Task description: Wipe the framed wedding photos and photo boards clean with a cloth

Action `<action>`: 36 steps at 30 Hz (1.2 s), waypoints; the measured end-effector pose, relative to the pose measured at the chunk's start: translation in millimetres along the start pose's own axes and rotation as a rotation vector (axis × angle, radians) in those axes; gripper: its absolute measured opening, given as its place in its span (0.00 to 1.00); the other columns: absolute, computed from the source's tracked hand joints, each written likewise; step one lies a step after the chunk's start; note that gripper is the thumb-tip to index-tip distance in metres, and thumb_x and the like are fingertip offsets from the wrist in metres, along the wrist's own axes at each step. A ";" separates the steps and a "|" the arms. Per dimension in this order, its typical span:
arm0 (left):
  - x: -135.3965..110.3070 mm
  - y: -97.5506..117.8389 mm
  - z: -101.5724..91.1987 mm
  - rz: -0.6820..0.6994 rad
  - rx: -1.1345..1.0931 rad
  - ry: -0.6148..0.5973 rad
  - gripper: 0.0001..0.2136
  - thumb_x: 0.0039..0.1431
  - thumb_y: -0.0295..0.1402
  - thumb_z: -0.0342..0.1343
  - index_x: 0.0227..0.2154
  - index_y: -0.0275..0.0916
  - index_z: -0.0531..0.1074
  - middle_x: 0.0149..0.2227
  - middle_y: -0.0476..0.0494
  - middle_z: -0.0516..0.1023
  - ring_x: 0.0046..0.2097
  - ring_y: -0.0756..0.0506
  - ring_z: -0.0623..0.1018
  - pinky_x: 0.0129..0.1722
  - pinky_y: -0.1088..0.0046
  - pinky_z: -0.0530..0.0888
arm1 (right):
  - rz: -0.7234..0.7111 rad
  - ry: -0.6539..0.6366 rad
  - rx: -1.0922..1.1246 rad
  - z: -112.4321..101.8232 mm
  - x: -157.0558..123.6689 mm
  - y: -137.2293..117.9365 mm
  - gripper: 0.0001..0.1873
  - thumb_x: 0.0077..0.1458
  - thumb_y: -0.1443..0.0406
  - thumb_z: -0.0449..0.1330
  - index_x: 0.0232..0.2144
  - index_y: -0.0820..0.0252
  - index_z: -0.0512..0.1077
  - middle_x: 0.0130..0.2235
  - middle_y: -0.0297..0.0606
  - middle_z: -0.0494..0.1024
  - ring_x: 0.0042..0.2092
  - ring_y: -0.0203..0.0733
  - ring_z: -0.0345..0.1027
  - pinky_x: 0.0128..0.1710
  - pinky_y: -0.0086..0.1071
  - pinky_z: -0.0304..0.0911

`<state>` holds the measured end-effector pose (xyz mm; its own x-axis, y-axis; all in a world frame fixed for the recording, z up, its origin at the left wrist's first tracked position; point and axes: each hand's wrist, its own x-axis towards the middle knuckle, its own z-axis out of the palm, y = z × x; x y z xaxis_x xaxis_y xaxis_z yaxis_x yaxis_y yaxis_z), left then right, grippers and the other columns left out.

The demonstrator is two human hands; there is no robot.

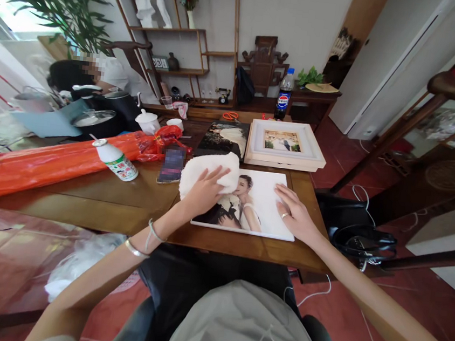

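A flat white photo panel with a portrait lies on the wooden table in front of me. My left hand presses a folded white cloth onto the panel's upper left part, fingers wrapped over the cloth. My right hand, wearing a ring, lies flat with fingers stretched out on the panel's right side. Bracelets circle my left wrist.
Behind the panel sit a white framed photo and a dark photo print. A phone, a white bottle and a long orange plastic bag lie left. A cola bottle, pots, and a person stand further back.
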<state>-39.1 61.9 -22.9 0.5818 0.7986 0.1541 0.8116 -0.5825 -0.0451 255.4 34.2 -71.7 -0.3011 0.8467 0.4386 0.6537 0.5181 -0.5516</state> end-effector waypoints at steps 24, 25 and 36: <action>32.3 -34.5 1.3 0.184 -0.076 -0.012 0.14 0.65 0.32 0.46 0.41 0.33 0.76 0.61 0.34 0.66 0.67 0.40 0.57 0.64 0.55 0.55 | 0.004 0.007 0.025 -0.2 -0.2 -0.7 0.22 0.63 0.61 0.49 0.58 0.55 0.66 0.61 0.44 0.66 0.64 0.49 0.55 0.64 0.51 0.54; 29.2 -29.7 -0.5 0.195 -0.073 -0.021 0.13 0.65 0.30 0.46 0.42 0.33 0.76 0.61 0.35 0.66 0.67 0.40 0.57 0.64 0.55 0.54 | 0.005 0.004 0.021 -0.3 -0.2 -0.8 0.22 0.63 0.61 0.49 0.58 0.56 0.66 0.61 0.45 0.66 0.64 0.49 0.55 0.64 0.51 0.54; -64.6 84.9 -29.5 0.477 -0.088 -0.035 0.10 0.62 0.33 0.53 0.40 0.43 0.78 0.65 0.42 0.60 0.66 0.36 0.58 0.64 0.52 0.56 | 0.004 -0.021 0.007 -2.1 0.0 0.9 0.23 0.64 0.60 0.49 0.59 0.53 0.64 0.62 0.43 0.65 0.65 0.50 0.54 0.63 0.54 0.53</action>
<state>-9.4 -43.7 -7.5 0.8905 0.4432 0.1030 0.4472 -0.8942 -0.0187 257.3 34.4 -70.7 -0.3128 0.8511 0.4215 0.6503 0.5154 -0.5581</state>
